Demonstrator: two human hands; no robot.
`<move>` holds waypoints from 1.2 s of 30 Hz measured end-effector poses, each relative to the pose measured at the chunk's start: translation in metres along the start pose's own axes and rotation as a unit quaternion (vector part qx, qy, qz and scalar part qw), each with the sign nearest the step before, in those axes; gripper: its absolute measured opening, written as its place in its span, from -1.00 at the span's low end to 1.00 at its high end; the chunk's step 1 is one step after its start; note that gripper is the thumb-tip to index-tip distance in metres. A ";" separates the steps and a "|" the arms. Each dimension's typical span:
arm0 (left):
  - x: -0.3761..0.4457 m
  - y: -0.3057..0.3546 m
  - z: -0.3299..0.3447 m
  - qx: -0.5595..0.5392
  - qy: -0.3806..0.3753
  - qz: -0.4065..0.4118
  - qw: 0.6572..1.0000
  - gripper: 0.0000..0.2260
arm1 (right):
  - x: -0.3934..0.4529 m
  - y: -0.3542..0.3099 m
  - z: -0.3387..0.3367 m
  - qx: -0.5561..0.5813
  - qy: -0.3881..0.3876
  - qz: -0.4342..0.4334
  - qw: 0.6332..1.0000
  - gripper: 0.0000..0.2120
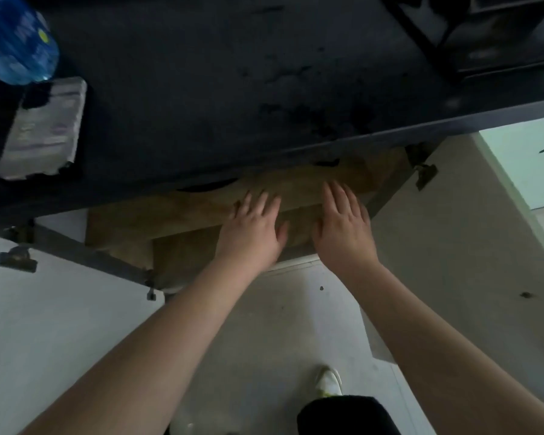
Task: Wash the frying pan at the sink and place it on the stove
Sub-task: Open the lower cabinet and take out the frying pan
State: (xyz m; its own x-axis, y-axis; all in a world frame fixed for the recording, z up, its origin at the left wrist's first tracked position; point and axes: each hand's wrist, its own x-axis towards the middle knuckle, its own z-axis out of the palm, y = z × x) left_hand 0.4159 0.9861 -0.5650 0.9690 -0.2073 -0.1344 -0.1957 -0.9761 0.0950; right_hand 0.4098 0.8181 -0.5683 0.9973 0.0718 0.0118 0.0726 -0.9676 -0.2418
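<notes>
Forearms: ours, both reach from the bottom of the head view toward the open cupboard under the desk (233, 89).
Foot: white shoe (327, 379) on the pale floor (280, 324), beside a dark-clad knee.
Left hand (252, 227): fingers straight and spread, holding nothing, at the cupboard mouth above the wooden shelf (176, 215).
Right hand (343, 224): same, flat and empty, just beside the left.
Cupboard doors: both swung open; left door (44, 309), right door (453, 230), hinges showing.
Frying pan: not clearly in view. Two dark curved edges (208, 186) peek from under the desk lip; could be pan rims, we cannot tell.
Desk top: dark, stained; blue water bottle (16, 39) and a silvery packet (41, 130) far left; black rack (484, 36) far right.
Sink, stove: out of view.
Step, our read: fetching the pan from the cupboard.
Doing it well: crouch lower to see under the lip, find the handle first, grip it firmly, steady the rim with the other hand, draw straight out clear of the door hinges.
</notes>
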 end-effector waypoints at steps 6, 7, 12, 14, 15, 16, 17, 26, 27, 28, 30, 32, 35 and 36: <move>0.050 -0.016 0.051 0.010 0.070 0.022 0.997 -0.43 | 0.044 0.024 0.051 -0.005 0.112 -0.033 0.993 -0.45; 0.058 -0.016 0.060 0.007 0.075 0.023 0.997 -0.44 | 0.052 0.026 0.060 -0.003 0.123 -0.044 0.991 -0.45; 0.096 -0.018 0.094 -0.010 0.098 0.012 0.995 -0.47 | 0.094 0.037 0.086 -0.015 0.142 -0.073 0.987 -0.41; 0.108 -0.020 0.105 -0.004 0.130 0.013 0.991 -0.47 | 0.112 0.043 0.092 -0.028 0.161 -0.078 0.984 -0.41; 0.114 -0.021 0.110 0.002 0.148 0.017 0.989 -0.47 | 0.122 0.047 0.094 -0.035 0.174 -0.081 0.981 -0.41; 0.119 -0.022 0.114 0.004 0.162 0.021 0.987 -0.47 | 0.131 0.049 0.095 -0.043 0.187 -0.085 0.978 -0.42; 0.123 -0.023 0.118 0.003 0.172 0.023 0.985 -0.47 | 0.140 0.051 0.097 -0.052 0.196 -0.087 0.975 -0.43; 0.137 -0.035 0.142 0.013 0.246 0.016 0.969 -0.46 | 0.164 0.048 0.108 -0.140 0.201 -0.063 0.968 -0.52; 0.136 -0.035 0.143 0.013 0.249 0.020 0.968 -0.46 | 0.161 0.046 0.106 -0.149 0.201 -0.057 0.967 -0.54; 0.134 -0.036 0.144 0.012 0.251 0.022 0.968 -0.46 | 0.158 0.043 0.104 -0.160 0.200 -0.056 0.965 -0.56; 0.132 -0.037 0.143 -0.006 0.261 0.020 0.965 -0.48 | 0.150 0.038 0.101 -0.167 0.199 -0.065 0.963 -0.58; 0.130 -0.040 0.140 -0.048 0.270 0.013 0.962 -0.51 | 0.143 0.033 0.096 -0.145 0.188 -0.076 0.968 -0.57; 0.122 -0.043 0.139 -0.139 0.265 0.006 0.954 -0.53 | 0.133 0.024 0.088 -0.073 0.117 -0.072 0.988 -0.57; 0.119 -0.044 0.139 -0.180 0.256 0.003 0.950 -0.54 | 0.131 0.022 0.085 -0.052 0.089 -0.071 0.992 -0.56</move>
State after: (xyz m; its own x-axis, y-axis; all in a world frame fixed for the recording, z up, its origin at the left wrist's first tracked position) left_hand 0.5188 0.9950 -0.7219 0.9324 -0.0645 0.3556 -0.2271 -0.8699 0.4378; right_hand 0.5414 0.8272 -0.6547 0.9619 0.1740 0.2110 0.2028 -0.9714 -0.1234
